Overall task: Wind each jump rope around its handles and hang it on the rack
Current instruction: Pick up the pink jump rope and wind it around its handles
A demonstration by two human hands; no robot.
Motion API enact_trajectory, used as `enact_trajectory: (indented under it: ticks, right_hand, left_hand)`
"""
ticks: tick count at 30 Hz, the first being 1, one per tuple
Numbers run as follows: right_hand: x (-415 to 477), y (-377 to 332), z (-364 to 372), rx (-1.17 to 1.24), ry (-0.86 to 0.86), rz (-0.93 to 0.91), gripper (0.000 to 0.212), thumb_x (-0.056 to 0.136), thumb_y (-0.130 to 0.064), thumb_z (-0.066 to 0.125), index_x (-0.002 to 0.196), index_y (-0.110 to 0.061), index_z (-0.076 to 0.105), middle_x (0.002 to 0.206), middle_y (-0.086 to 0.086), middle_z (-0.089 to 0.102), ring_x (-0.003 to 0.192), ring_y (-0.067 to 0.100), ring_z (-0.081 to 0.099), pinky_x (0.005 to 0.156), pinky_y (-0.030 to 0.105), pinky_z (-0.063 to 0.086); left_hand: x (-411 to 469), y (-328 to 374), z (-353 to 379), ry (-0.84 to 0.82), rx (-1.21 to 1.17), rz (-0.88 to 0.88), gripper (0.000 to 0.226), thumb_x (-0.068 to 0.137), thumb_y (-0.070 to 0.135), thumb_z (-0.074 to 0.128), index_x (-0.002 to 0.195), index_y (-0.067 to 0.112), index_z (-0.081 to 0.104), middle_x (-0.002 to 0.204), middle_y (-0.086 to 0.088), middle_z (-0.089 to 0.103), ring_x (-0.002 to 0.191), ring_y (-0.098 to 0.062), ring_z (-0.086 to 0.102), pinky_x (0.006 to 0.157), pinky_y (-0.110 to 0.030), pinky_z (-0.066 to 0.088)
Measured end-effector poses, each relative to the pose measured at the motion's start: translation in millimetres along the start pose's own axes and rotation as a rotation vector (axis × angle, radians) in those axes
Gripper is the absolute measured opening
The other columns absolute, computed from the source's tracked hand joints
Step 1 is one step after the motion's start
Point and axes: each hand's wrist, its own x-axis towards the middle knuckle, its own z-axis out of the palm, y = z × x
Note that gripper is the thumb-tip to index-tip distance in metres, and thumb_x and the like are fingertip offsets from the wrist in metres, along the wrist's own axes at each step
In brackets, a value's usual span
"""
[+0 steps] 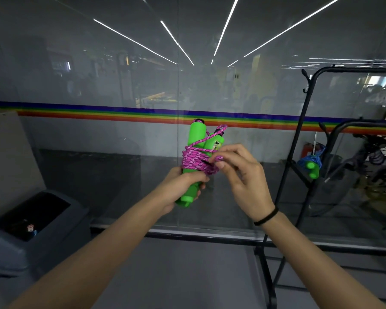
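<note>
Step in hand: winding, near its end. The pink jump rope is already coiled many times around the two green handles, which are held together side by side, chest-high in front of a glass wall.
Left hand: grip closed around the lower part of the handle pair, just under the coil; the butt ends of the handles stick out below the fist.
Right hand: thumb and forefinger pinched on a short loop of pink cord at the right edge of the coil; other fingers loose and spread. A black band sits on that wrist.
Rope detail: a strand crosses diagonally up over the handles; a small pink loop stands free above the handle tops.
Rack: black metal frame to the right, well apart from the bundle. A blue rope with green handles already hangs on it, wound.
Other: a grey bin at lower left on the floor.
Judgement, next move: the pinched end likely needs tucking under a turn so the coil holds, then the bundle goes rightward to a free hook.
Risk: letting the pinch go before the tuck could let the outer turns spring loose.
</note>
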Motion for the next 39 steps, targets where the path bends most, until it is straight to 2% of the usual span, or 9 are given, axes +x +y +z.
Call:
enact_trajectory:
  ticks: [2, 6, 11, 20, 23, 27, 31, 36, 39]
  right_hand:
    - [-1, -2, 0, -0.006, -0.038, -0.012, 0.023, 0.090, -0.010, 0.050, 0.106, -0.009, 0.067, 0.090, 0.004, 0.061, 0.085, 0.012, 0.059, 0.076, 0.024, 0.051]
    - [0, -2, -3, -0.094, -0.104, -0.004, 0.035, 0.090, -0.003, 0.052, 0.122, -0.014, 0.056, 0.075, -0.010, 0.058, 0.069, 0.000, 0.055, 0.070, 0.004, 0.040]
    - [2, -5, -8, -0.086, -0.082, 0.069, 0.005, 0.084, -0.012, 0.063, 0.089, -0.010, 0.063, 0.074, -0.002, 0.069, 0.074, 0.007, 0.065, 0.067, 0.012, 0.051]
    - [8, -8, -7, -0.196, -0.053, 0.145, 0.003, 0.077, -0.014, 0.071, 0.080, -0.014, 0.069, 0.068, -0.008, 0.064, 0.073, 0.004, 0.060, 0.061, 0.003, 0.045]
    - [7, -6, -2, -0.195, 0.013, 0.131, 0.014, 0.079, -0.013, 0.070, 0.092, -0.013, 0.066, 0.070, -0.008, 0.062, 0.069, 0.005, 0.060, 0.063, 0.007, 0.048]
    - [8, -2, 2, -0.339, -0.009, -0.070, 0.020, 0.079, -0.007, 0.067, 0.099, -0.008, 0.071, 0.086, 0.003, 0.062, 0.073, 0.006, 0.057, 0.072, 0.006, 0.045]
    - [5, -4, 6, -0.504, -0.040, -0.188, 0.015, 0.078, -0.013, 0.063, 0.087, -0.005, 0.072, 0.084, 0.008, 0.066, 0.075, 0.025, 0.064, 0.059, 0.036, 0.056]
    - [6, -3, 10, -0.578, -0.189, -0.168, 0.015, 0.078, -0.010, 0.063, 0.090, -0.002, 0.066, 0.089, 0.012, 0.064, 0.079, 0.029, 0.063, 0.063, 0.035, 0.056]
    - [9, 2, 13, -0.618, -0.320, -0.156, 0.014, 0.080, -0.007, 0.063, 0.092, 0.001, 0.061, 0.093, 0.016, 0.059, 0.083, 0.030, 0.059, 0.070, 0.030, 0.046]
  left_hand:
    - [-1, 0, 3, 0.001, -0.029, 0.001, 0.005, 0.078, 0.007, 0.063, 0.074, 0.010, 0.061, 0.059, -0.004, 0.060, 0.052, -0.018, 0.052, 0.053, -0.026, 0.043]
    - [-2, -1, 7, -0.004, -0.055, 0.026, 0.004, 0.075, 0.011, 0.065, 0.077, 0.011, 0.062, 0.059, -0.003, 0.060, 0.052, -0.016, 0.052, 0.053, -0.026, 0.042]
    - [-4, -2, 6, 0.002, 0.006, 0.074, 0.004, 0.078, 0.014, 0.064, 0.080, 0.012, 0.062, 0.061, -0.001, 0.060, 0.054, -0.014, 0.053, 0.055, -0.026, 0.043]
    - [-10, 2, 9, 0.100, 0.207, 0.164, 0.010, 0.080, 0.011, 0.061, 0.075, 0.017, 0.055, 0.064, 0.000, 0.055, 0.054, -0.010, 0.052, 0.045, -0.017, 0.043]
    - [-10, 4, 10, 0.095, 0.208, 0.171, 0.009, 0.081, 0.012, 0.060, 0.078, 0.018, 0.054, 0.063, 0.001, 0.055, 0.054, -0.010, 0.052, 0.046, -0.018, 0.044]
    - [-9, -1, 7, 0.061, 0.140, 0.114, 0.006, 0.081, 0.012, 0.059, 0.077, 0.015, 0.056, 0.064, -0.002, 0.057, 0.057, -0.015, 0.053, 0.052, -0.024, 0.043]
    - [-11, -7, 6, 0.018, 0.037, 0.056, 0.005, 0.077, 0.014, 0.060, 0.073, 0.013, 0.058, 0.061, -0.003, 0.057, 0.054, -0.016, 0.051, 0.054, -0.027, 0.041]
    - [-10, -12, 2, 0.014, 0.030, 0.008, 0.007, 0.078, 0.012, 0.060, 0.071, 0.012, 0.058, 0.060, -0.004, 0.056, 0.052, -0.016, 0.049, 0.053, -0.027, 0.039]
    - [-9, -12, 0, 0.015, 0.079, 0.006, 0.007, 0.073, 0.014, 0.061, 0.066, 0.014, 0.059, 0.058, -0.003, 0.055, 0.051, -0.015, 0.049, 0.052, -0.026, 0.038]
